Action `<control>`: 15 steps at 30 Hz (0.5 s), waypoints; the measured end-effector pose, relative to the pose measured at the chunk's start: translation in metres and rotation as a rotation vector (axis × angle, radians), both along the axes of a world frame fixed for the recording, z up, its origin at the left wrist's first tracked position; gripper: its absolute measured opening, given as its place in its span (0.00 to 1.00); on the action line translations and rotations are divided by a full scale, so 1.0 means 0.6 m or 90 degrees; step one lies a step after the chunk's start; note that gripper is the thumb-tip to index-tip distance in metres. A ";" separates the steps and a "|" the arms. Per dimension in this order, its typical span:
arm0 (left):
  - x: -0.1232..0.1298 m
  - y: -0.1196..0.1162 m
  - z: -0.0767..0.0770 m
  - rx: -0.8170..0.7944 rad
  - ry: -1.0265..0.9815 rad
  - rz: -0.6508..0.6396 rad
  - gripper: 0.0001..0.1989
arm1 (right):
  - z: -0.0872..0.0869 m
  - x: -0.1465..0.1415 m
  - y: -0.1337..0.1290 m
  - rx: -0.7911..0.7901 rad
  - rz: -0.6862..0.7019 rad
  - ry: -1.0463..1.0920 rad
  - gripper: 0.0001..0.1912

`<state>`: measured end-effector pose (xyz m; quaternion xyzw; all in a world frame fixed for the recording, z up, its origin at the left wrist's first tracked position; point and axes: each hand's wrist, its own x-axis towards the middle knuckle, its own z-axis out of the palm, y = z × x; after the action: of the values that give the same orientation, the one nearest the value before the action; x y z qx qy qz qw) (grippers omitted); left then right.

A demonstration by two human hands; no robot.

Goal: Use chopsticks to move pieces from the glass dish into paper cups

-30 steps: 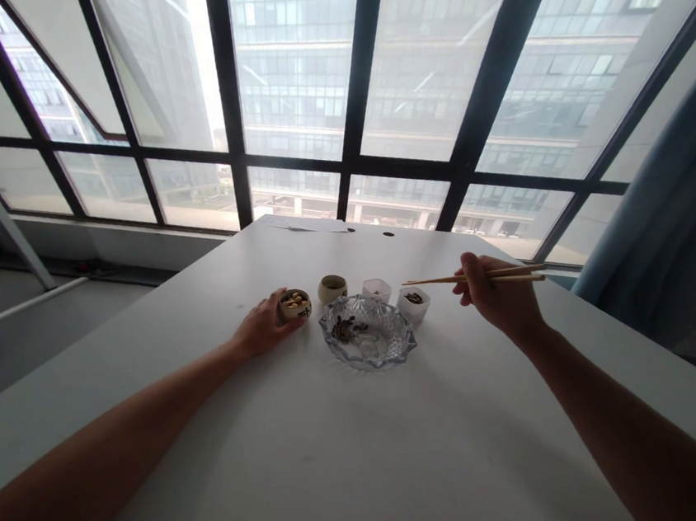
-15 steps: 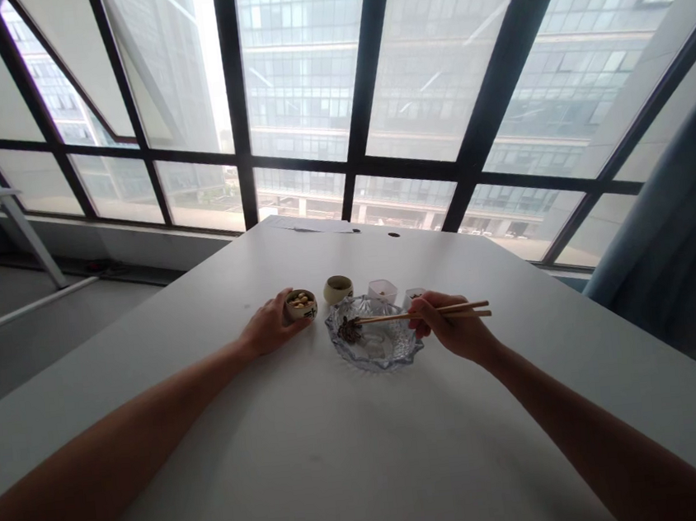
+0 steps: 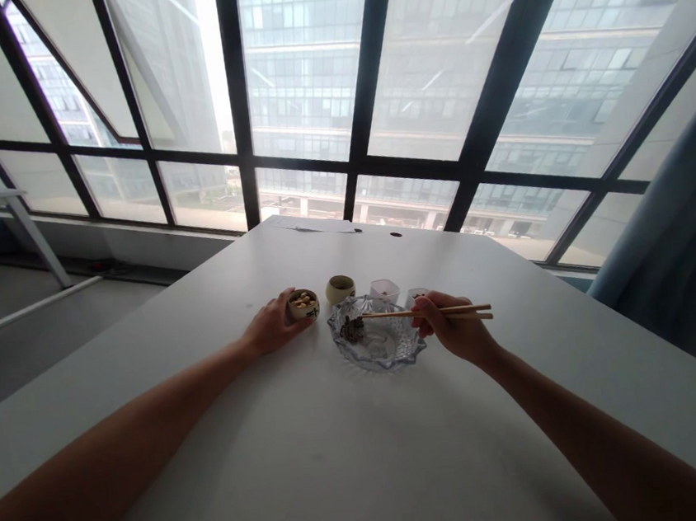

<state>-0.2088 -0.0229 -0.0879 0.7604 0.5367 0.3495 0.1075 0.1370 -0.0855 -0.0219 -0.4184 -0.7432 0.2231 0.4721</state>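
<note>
My left hand point(image 3: 269, 327) is wrapped round a small cream cup point(image 3: 311, 312) with dark markings, holding pale brown nut-like pieces. My right hand point(image 3: 455, 329) grips a pair of wooden chopsticks point(image 3: 391, 315) whose tips point left over a clear glass bowl point(image 3: 389, 362) with a scalloped rim. Small dark pieces, perhaps seeds, form a pile point(image 3: 351, 329) at the bowl's left side, close by the tips. Whether the tips pinch anything is too small to tell. Behind the bowl stands a second cream cup point(image 3: 332, 294).
Two small clear containers stand behind the bowl: one point(image 3: 384, 289) in the middle, another point(image 3: 415, 294) partly hidden by my right hand. White paper point(image 3: 313, 225) lies at the far end of the white table point(image 3: 319, 462). Tall windows rise beyond, and a blue curtain point(image 3: 648, 221) hangs at right.
The chopstick tips have lifted slightly and drawn a little right, off the dark pile. My left hand stays on the cup; the whole view has shifted slightly.
</note>
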 end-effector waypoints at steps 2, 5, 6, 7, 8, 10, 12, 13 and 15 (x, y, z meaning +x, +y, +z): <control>0.000 0.000 0.000 0.003 -0.008 0.000 0.42 | -0.005 0.003 0.002 0.010 0.003 -0.024 0.25; 0.000 0.000 0.000 0.000 -0.006 -0.002 0.43 | -0.008 0.009 0.006 0.027 0.023 -0.067 0.23; 0.000 0.000 0.000 -0.001 -0.002 -0.003 0.44 | -0.008 0.010 0.006 0.034 0.030 -0.078 0.23; -0.001 0.000 0.000 -0.003 0.003 -0.004 0.44 | -0.008 0.011 0.006 0.040 0.036 -0.086 0.22; -0.001 0.000 0.000 -0.003 0.006 -0.006 0.44 | -0.007 0.011 0.006 0.045 0.043 -0.091 0.22; -0.001 0.001 0.000 0.000 0.007 -0.006 0.44 | -0.007 0.009 0.004 0.048 0.054 -0.091 0.22; -0.001 0.002 -0.002 0.003 0.006 -0.006 0.44 | -0.006 0.007 0.001 0.044 0.061 -0.084 0.22; -0.001 0.002 -0.004 0.004 0.005 -0.007 0.44 | -0.007 0.005 0.000 0.039 0.062 -0.080 0.23; -0.002 0.003 -0.006 0.004 0.001 -0.009 0.44 | -0.007 0.002 -0.002 0.027 0.057 -0.066 0.24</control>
<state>-0.2100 -0.0210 -0.0917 0.7648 0.5304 0.3496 0.1070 0.1380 -0.0868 -0.0260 -0.3857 -0.7891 0.2062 0.4312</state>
